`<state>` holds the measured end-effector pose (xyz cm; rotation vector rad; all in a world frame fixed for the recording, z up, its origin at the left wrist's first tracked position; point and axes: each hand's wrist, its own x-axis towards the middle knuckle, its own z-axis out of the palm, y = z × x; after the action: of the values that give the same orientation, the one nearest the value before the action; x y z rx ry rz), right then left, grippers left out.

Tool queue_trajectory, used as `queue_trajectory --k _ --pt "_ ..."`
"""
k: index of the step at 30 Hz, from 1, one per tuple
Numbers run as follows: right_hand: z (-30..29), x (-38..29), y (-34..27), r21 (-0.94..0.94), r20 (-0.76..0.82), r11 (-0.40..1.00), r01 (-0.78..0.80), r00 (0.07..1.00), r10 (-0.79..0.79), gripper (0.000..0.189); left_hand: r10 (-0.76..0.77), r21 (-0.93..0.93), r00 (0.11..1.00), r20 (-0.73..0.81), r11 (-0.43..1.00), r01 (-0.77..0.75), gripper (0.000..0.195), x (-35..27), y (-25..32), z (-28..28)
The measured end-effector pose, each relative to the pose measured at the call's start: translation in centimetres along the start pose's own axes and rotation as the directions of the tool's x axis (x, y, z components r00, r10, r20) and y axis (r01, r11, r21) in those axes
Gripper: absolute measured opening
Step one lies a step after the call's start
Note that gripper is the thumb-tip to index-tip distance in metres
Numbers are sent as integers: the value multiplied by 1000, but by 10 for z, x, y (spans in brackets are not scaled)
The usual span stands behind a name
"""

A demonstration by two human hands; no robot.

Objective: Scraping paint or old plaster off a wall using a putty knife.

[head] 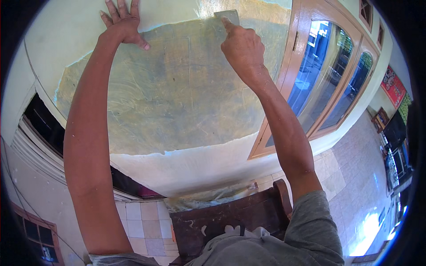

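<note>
My right hand (pixel 243 45) holds a flat metal scraper blade (pixel 229 16) against the wall near the picture's top, with the index finger laid along it. Its handle is hidden by my hand. Light, paler wall shows just beyond the blade. My left hand (pixel 124 28) is spread against the painted wall (pixel 166 10), fingers apart, with its thumb over the upper edge of a bare patch. That large grey-yellow patch (pixel 173 89) has ragged paint edges and fine scratches, and spans much of the wall between my arms.
A wooden-framed glass door or window (pixel 289 76) borders the patch on the right. Below me is a dark wooden bench (pixel 229 219), with plastic sheeting (pixel 213 198) between it and the wall. A dark opening (pixel 43 123) lies left, tiled floor (pixel 153 219) below.
</note>
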<state>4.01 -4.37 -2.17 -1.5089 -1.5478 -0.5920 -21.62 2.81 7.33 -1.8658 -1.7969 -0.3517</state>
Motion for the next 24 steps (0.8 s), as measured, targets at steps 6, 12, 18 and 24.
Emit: queue_trajectory --k 6,12,18,24 --pt "-30 16 -17 250 -272 921 298 935 -229 39 -5 -3 1000 19 1000 5 184 2 2 -5" --pt "-1 4 -1 -6 -2 1000 -2 1000 2 44 -15 2 1000 15 1000 15 184 -2 3 -3" --pt "-25 42 -21 -21 -73 998 57 996 -59 40 -21 1 999 27 1000 21 182 -2 7 -7" --pt "-2 4 3 -23 -24 1000 10 1000 -11 45 -26 5 1000 18 1000 26 181 -3 7 -4"
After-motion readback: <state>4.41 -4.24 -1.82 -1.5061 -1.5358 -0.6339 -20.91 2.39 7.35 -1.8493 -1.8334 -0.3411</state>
